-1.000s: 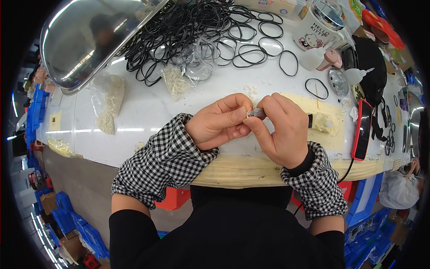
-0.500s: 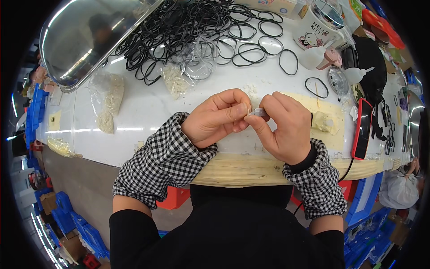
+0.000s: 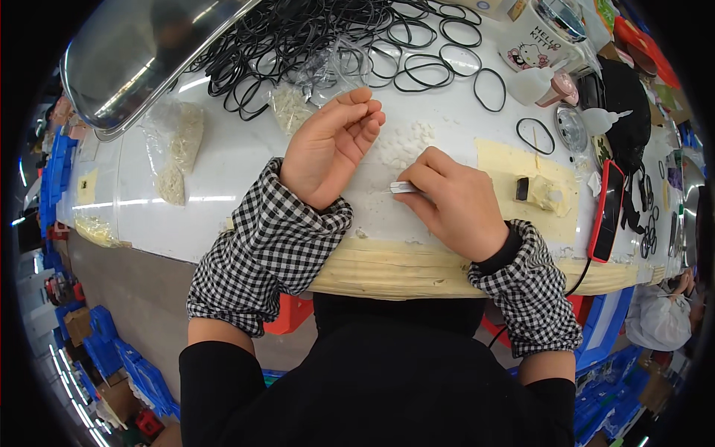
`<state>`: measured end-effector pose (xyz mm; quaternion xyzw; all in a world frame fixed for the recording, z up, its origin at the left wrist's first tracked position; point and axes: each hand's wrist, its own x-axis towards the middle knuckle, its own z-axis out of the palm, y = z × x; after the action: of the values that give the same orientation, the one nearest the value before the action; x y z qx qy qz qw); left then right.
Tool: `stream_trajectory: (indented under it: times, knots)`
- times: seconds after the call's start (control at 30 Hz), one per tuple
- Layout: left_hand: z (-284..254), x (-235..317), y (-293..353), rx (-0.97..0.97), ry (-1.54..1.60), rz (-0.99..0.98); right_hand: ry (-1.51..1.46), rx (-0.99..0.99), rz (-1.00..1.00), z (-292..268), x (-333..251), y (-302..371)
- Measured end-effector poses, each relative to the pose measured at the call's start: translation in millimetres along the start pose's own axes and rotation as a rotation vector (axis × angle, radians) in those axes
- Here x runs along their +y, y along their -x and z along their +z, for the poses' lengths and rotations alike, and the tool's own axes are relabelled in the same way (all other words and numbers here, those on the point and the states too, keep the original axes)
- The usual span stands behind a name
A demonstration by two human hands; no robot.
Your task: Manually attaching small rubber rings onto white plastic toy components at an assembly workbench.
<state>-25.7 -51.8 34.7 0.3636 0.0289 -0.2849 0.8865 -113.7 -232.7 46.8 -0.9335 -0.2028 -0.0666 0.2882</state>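
Observation:
My left hand (image 3: 328,149) is raised over the table, palm turned right. Its fingers are curled, with the thumb against them, and anything between the fingertips is too small or hidden to make out. In my right hand (image 3: 454,201), thumb and forefinger pinch a short, flat silver tool (image 3: 403,188) with a thin tip pointing left. Just beyond that tip, a scatter of small whitish pieces (image 3: 406,141) lies on the white tabletop. A clear bag of whitish bits (image 3: 289,108) sits partly behind my left hand.
Black rubber rings (image 3: 298,45) are heaped at the back, near a large metal tray (image 3: 141,67) at left. Another bag of pale bits (image 3: 179,153) lies left. To the right are yellowish paper (image 3: 495,160), a red-edged phone (image 3: 607,212) with a cable, and a white cup (image 3: 532,52).
My hands have parted. The left has moved up and left, away from the silver tool; the right has shifted slightly left, still pinching it. The scattered pieces now show between them.

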Motion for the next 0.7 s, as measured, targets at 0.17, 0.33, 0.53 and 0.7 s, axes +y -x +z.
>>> stream_trajectory:
  times: [0.17, 0.33, 0.53, 0.7]
  knots:
    - [11.9, -1.8, 6.8, -0.020, -0.144, -0.055, -0.114, 0.181, -0.004, -1.6, 8.7, -4.8]
    - [16.5, -11.3, 13.3, -0.311, -0.173, -0.236, -0.491, 0.325, 0.124, -23.0, 2.9, -8.6]
    - [15.4, -17.1, 14.9, -0.370, -0.130, -0.309, -0.378, 0.442, 0.045, -22.1, -0.9, -5.6]
    - [15.6, -14.3, 13.0, -0.402, -0.077, -0.313, -0.319, 0.493, -0.121, -21.3, -1.1, -7.1]
